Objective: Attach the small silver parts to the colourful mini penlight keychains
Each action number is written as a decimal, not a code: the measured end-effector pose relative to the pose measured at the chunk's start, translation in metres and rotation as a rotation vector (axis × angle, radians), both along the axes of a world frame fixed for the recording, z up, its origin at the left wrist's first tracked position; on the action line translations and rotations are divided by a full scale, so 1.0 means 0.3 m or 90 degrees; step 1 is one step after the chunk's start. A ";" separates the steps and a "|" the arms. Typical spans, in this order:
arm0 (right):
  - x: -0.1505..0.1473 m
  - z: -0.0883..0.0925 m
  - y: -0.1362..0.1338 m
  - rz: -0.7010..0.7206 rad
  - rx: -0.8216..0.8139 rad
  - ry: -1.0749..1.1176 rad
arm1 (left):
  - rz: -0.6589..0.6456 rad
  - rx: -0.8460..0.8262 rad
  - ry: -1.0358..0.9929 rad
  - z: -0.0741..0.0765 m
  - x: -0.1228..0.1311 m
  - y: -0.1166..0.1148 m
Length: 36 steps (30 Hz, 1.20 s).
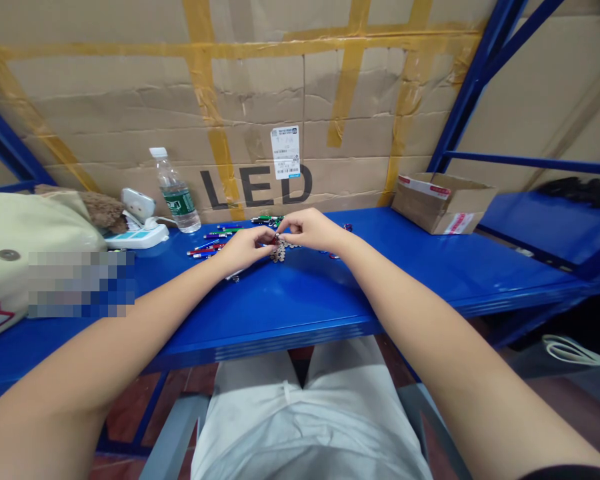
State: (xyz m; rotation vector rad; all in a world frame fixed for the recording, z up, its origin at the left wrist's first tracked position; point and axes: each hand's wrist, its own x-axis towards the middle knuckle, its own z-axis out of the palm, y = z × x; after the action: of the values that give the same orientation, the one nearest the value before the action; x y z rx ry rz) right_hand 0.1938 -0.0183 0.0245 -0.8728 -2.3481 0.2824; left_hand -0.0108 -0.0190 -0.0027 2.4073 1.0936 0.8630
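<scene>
My left hand (249, 249) and my right hand (309, 231) meet above the blue tabletop (305, 293), both closed in a pinch. Their fingertips come together around something small, partly silvery and reddish, too small to name. Right below the fingers is a cluster of small, pale, bead-like or chain-like pieces (279, 253); whether it hangs from the fingers or lies on the table I cannot tell. Several thin pen-like sticks (205, 252) in red, blue, purple and green lie left of and behind my left hand. Small coloured bits (334, 256) show past my right wrist.
A water bottle (177, 193) stands at the back left near a white power strip (139, 236) and a pale bag (35, 233). At the back right sits an open cardboard box (443, 203). Large taped cardboard (260, 100) and blue rack posts (473, 87) bound the table.
</scene>
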 end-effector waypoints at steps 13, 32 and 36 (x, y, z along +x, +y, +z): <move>0.027 -0.002 0.033 -0.035 0.061 0.099 | 0.075 0.181 0.062 0.030 -0.011 -0.001; 0.027 -0.005 0.035 -0.047 0.051 0.106 | 0.072 0.387 0.289 0.042 -0.039 0.019; 0.030 -0.016 0.052 -0.074 0.026 0.093 | 0.096 0.457 0.448 0.037 -0.059 0.031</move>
State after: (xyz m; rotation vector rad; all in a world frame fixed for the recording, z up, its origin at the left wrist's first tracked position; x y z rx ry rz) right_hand 0.2029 -0.0028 0.0197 -0.9323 -2.1529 0.2413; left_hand -0.0284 -0.0095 0.0083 3.4258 1.3823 0.4898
